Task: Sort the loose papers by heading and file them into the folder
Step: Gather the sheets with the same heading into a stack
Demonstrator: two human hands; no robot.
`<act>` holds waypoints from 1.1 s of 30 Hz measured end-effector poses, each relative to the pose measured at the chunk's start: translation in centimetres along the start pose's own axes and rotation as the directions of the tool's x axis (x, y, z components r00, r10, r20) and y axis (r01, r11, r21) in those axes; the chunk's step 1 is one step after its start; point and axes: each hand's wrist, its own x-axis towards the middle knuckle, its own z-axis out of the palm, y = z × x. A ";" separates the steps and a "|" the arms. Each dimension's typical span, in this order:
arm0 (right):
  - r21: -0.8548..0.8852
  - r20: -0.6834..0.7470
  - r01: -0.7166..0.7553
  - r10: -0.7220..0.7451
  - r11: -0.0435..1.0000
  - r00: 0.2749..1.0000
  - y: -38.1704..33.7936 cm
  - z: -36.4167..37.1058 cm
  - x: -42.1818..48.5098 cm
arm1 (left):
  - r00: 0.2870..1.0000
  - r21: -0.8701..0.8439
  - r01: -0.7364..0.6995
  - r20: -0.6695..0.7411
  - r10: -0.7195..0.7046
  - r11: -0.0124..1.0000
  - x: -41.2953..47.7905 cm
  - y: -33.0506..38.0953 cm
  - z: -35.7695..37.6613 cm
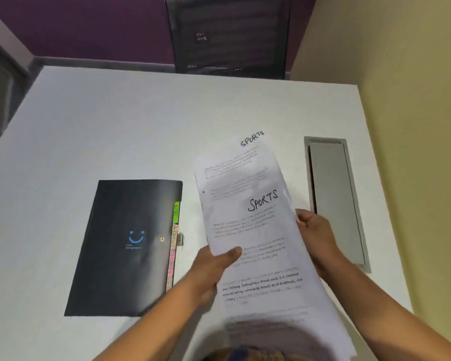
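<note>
Your left hand (211,267) pinched the white printed sheet headed SPORTS (258,246) by its left edge, your right hand (317,234) gripped its right edge, another SPORTS page (241,162) beneath it, both right of the closed black tabbed folder (126,246) on the white table (115,126).

Printed text on the papers (258,230) is too blurred to read.
</note>
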 end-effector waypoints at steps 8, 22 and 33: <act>-0.094 0.156 -0.175 0.188 0.980 0.970 7.5 -4.4 -2.8 | 1.000 0.076 -0.014 0.020 0.012 0.997 -0.6 -3.9 -0.5; 0.280 0.502 -0.410 0.231 0.868 0.833 4.3 -5.4 -2.0 | 0.972 0.007 -0.227 0.056 0.226 0.974 -0.5 0.7 1.7; 0.041 -0.016 0.316 -0.315 0.948 0.949 -1.1 -2.5 -0.3 | 0.685 0.368 -0.682 0.019 0.728 0.632 -0.5 7.2 3.6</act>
